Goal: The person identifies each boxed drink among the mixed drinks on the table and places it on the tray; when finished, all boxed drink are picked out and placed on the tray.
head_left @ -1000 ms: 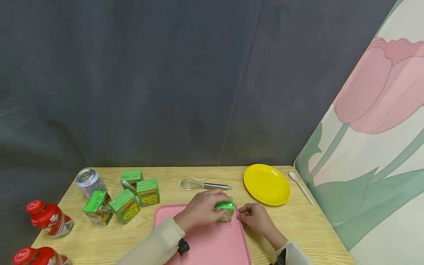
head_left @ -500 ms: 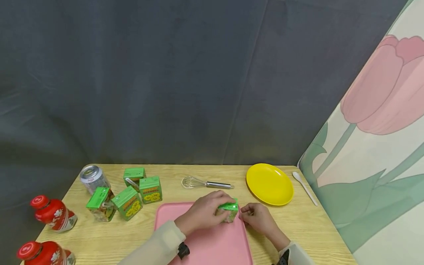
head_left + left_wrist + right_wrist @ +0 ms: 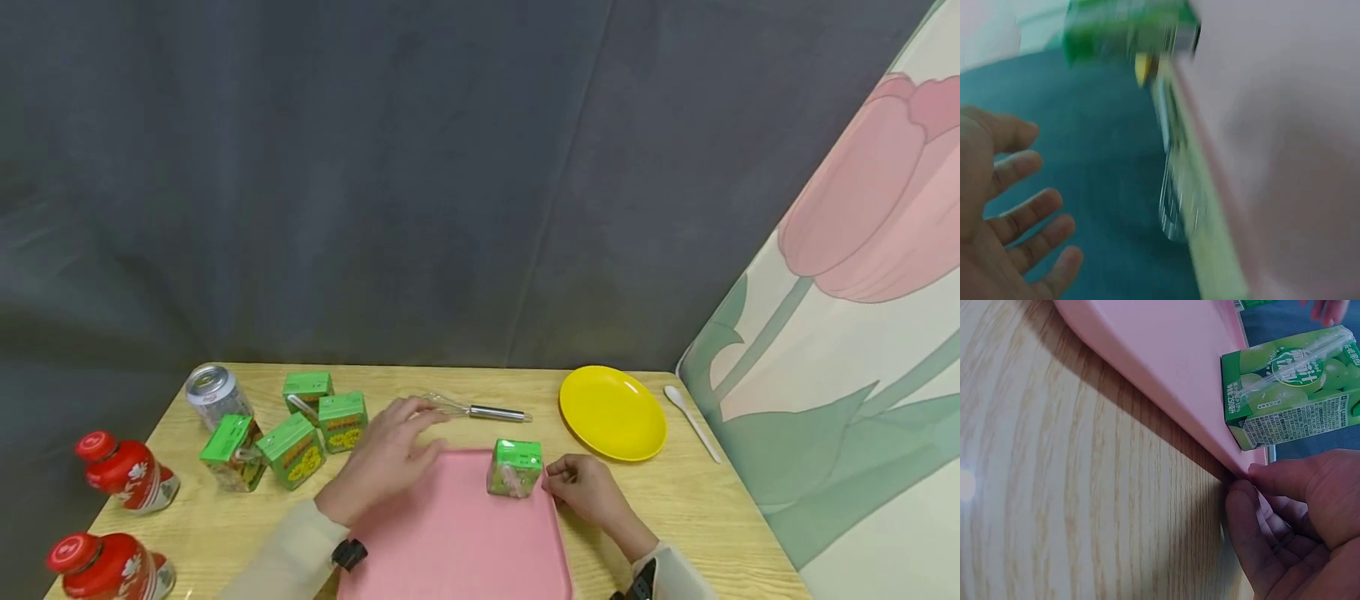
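Note:
A green juice box (image 3: 514,468) stands upright on the pink tray (image 3: 465,542), near its far right corner. In the right wrist view the juice box (image 3: 1291,387) shows a wrapped straw on its side. My right hand (image 3: 592,493) pinches the tray's right rim between thumb and fingers, close to that corner. Over the tray's far left corner hovers my left hand (image 3: 390,454), fingers spread and holding nothing. The left wrist view, blurred, shows the left hand (image 3: 1016,206) with loose fingers, apart from the juice box (image 3: 1132,31).
Several more juice boxes (image 3: 292,450) stand left of the tray, beside a silver can (image 3: 216,395). Two red bottles (image 3: 127,472) are at the left edge. Behind the tray lie a whisk (image 3: 495,413), a yellow plate (image 3: 612,413) and a white spoon (image 3: 692,423).
My left hand has let go of the juice box and moved left, leaving the box standing on the tray. The right hand has kept its pinch on the rim.

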`<state>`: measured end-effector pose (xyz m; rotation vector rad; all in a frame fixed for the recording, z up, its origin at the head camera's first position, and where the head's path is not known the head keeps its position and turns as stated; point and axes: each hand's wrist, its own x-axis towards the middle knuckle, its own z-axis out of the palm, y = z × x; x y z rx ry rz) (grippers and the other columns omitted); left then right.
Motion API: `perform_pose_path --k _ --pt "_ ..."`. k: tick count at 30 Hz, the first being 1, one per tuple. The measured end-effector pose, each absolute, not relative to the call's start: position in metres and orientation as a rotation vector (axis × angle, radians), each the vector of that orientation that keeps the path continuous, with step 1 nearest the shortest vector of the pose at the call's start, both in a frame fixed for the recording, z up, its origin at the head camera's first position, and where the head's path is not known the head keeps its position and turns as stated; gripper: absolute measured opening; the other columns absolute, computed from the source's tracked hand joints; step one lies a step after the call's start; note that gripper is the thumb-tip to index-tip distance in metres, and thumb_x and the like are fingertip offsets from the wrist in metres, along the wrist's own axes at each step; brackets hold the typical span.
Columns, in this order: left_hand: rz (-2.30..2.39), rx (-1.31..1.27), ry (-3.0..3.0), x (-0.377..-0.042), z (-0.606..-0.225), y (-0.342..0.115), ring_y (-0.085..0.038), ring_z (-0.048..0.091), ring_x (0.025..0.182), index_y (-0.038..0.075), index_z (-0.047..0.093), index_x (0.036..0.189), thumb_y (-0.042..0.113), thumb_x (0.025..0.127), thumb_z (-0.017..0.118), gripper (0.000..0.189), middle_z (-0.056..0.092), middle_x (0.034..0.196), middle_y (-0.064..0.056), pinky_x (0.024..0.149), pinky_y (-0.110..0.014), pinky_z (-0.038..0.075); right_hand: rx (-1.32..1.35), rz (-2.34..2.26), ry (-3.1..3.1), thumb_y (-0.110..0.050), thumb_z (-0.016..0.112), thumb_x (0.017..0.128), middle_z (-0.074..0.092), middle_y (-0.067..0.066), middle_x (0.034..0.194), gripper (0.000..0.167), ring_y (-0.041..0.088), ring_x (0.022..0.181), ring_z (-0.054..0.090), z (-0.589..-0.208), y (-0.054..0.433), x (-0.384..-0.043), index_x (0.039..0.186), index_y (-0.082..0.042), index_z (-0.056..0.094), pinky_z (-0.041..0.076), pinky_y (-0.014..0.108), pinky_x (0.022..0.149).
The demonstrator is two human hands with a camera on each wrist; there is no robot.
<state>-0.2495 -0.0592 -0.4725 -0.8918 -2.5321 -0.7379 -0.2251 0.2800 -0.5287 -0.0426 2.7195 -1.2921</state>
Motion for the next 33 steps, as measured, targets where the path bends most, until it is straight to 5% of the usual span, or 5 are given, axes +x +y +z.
perform_pose_path --k 11,33 --pt "-0.550 -0.585 -2.590 -0.258 -0.468 -0.143 -0.034 0.058 0.104 0.009 0.069 0.128 0.019 0.089 0.080 0.041 0.063 0.118 -0.011 0.082 -0.052 0.050 -0.047 -1.308 2.699 -0.003 0.075 0.089 0.068 0.002 0.081 0.010 0.017 0.070 0.064 -0.530 0.285 -0.218 0.098 0.000 0.072 0.056 0.029 0.060" --pt "-0.491 -0.582 -2.659 -0.275 -0.459 -0.146 -0.033 0.056 0.093 0.012 0.072 0.121 0.016 0.084 0.085 0.039 0.067 0.108 -0.013 0.073 -0.050 0.048 -0.069 -1.267 2.711 -0.007 0.077 0.090 0.067 0.001 0.082 0.012 0.016 0.069 0.064 -0.524 0.282 -0.225 0.100 -0.001 0.073 0.055 0.028 0.060"
